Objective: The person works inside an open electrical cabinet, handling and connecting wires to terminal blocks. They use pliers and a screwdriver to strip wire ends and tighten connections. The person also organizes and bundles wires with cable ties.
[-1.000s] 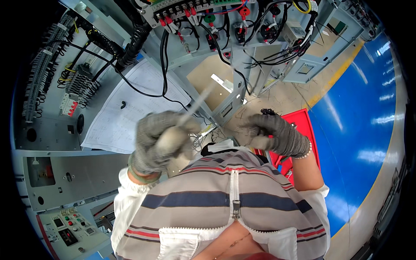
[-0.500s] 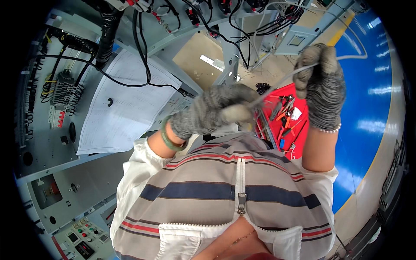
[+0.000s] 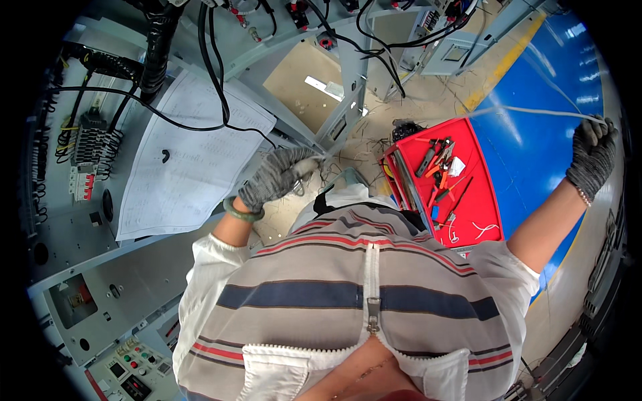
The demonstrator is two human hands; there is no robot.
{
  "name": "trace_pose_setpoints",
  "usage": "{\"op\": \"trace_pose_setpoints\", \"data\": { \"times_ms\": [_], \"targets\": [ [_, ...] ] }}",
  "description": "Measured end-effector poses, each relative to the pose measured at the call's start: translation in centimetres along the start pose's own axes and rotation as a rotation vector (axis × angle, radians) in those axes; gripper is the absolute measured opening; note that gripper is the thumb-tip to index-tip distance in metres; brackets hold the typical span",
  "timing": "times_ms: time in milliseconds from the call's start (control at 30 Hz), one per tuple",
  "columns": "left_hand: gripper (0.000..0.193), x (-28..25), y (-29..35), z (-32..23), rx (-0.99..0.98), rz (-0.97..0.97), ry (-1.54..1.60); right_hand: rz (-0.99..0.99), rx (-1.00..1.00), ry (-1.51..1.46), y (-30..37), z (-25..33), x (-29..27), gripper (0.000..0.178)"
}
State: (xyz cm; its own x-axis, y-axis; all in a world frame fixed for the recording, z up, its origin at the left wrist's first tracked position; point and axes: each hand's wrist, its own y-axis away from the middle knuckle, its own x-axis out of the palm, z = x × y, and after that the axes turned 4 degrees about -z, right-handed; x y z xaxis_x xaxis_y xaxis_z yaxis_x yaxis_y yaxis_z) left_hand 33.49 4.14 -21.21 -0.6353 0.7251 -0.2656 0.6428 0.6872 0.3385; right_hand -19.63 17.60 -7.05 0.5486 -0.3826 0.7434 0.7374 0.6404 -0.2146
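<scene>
A thin light-grey cable (image 3: 535,111) runs from my right hand (image 3: 593,154) back toward the middle of the view, where motion blurs it. That hand wears a grey knit glove and is closed on the cable, with the arm stretched far out to the right. My left hand (image 3: 277,179), gloved alike, is closed in a pinch in front of my body, by the edge of the paper drawing (image 3: 194,154). The cable seems to pass through its fingers, and a small loop of wire shows just under them.
To the left stands an open metal cabinet with a terminal block (image 3: 90,144) and black wires (image 3: 167,120) hanging across the paper. A red tool tray (image 3: 478,174) with pliers and screwdrivers stands in front of me on the right. Blue floor (image 3: 515,140) lies beyond it.
My right hand has swung far out to the right, pulling the cable along. My left hand has drawn back to the left, so the hands are much farther apart. The red tray shows more fully.
</scene>
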Motion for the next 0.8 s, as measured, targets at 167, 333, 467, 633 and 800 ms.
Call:
{"op": "trace_pose_setpoints", "data": {
  "times_ms": [167, 333, 467, 633, 800],
  "targets": [
    [0.016, -2.1, 3.2, 2.9, 0.038, -0.028, -0.002, -0.119, 0.03, 0.069, -3.3, 1.7, -3.9, 0.023],
    [0.016, -6.5, 6.8, 5.0, -0.271, -0.133, -0.128, 0.01, 0.15, -0.055, -8.6, 7.0, -15.1, 0.036],
    [0.012, -7.2, 8.5, 3.8, -0.273, -0.219, 0.034, -0.478, 0.031, 0.624, -3.5, -0.3, -8.9, 0.049],
    [0.018, -2.3, 3.9, 0.3, 0.233, -0.203, -0.09, 0.254, 0.39, 1.703, 7.7, -5.8, -2.2, 0.042],
    [0.039, 2.5, -1.5, -5.6, 0.357, -0.083, 0.033, 0.956, 0.144, 1.002, 17.6, -17.1, 8.2, 0.036]
  ]
}}
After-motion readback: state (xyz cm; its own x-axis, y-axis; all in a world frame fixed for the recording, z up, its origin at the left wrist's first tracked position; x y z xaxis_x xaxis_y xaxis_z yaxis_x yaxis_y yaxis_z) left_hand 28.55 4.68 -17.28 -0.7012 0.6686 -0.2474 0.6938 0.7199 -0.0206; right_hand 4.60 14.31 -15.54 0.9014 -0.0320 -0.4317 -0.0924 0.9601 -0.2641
